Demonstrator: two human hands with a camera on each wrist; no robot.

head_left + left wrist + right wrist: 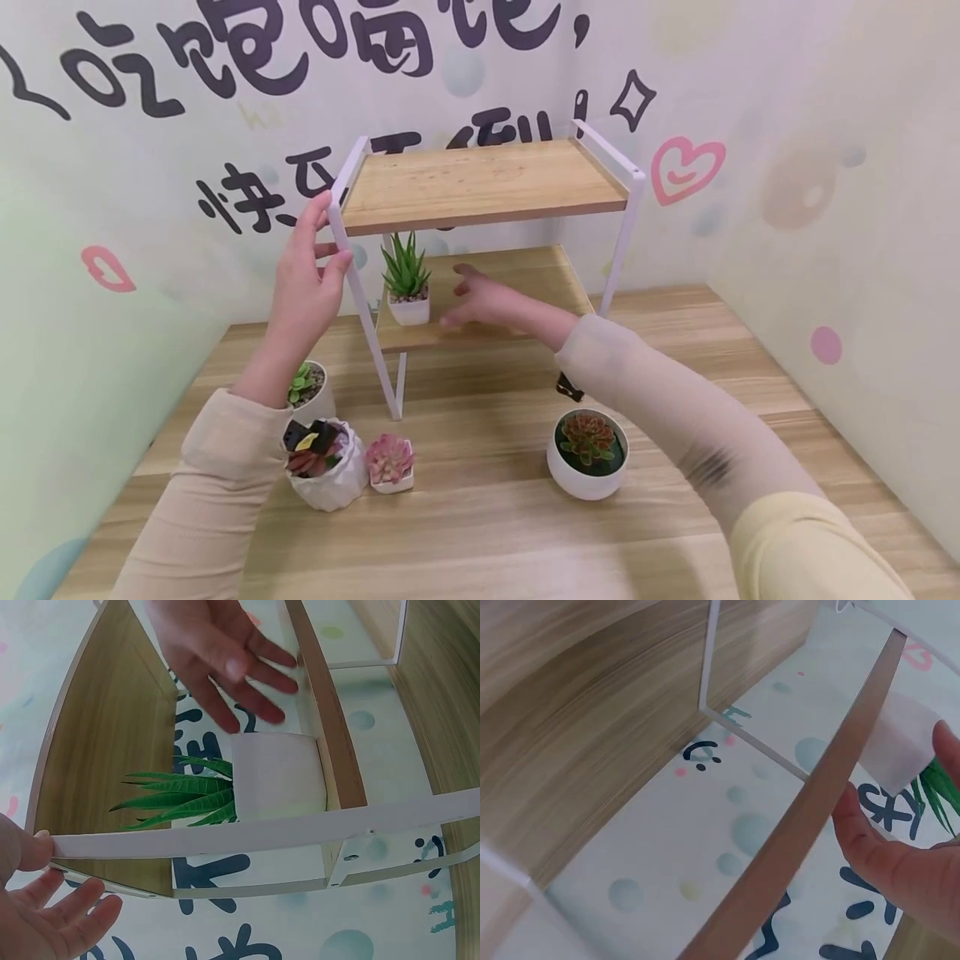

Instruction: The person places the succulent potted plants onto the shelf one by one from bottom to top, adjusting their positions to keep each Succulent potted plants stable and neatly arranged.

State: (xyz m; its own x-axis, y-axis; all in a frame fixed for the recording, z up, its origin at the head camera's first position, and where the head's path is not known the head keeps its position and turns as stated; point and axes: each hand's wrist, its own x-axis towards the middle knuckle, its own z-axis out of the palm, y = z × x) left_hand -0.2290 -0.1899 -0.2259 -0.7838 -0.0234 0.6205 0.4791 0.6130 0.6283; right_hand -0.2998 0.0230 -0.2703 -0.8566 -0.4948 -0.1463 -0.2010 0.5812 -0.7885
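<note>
A two-tier shelf with wooden boards and a white metal frame (615, 250) stands on the table. My left hand (303, 279) holds its left front post near the top corner, thumb in front and fingers at the side. On the lower board (517, 275), at the left end, sits a spiky green succulent (406, 268) in a square white pot (276, 776). Just right of that pot is my right hand (483, 302), fingers spread and holding nothing. In the left wrist view a small gap shows between the right hand (225, 660) and the pot.
Left of the shelf stand a round potted succulent (313, 400), a ribbed white pot (333, 487) and a small pink succulent (390, 460). A reddish succulent in a white bowl (588, 486) is at front right. Behind is a printed wall (780, 108).
</note>
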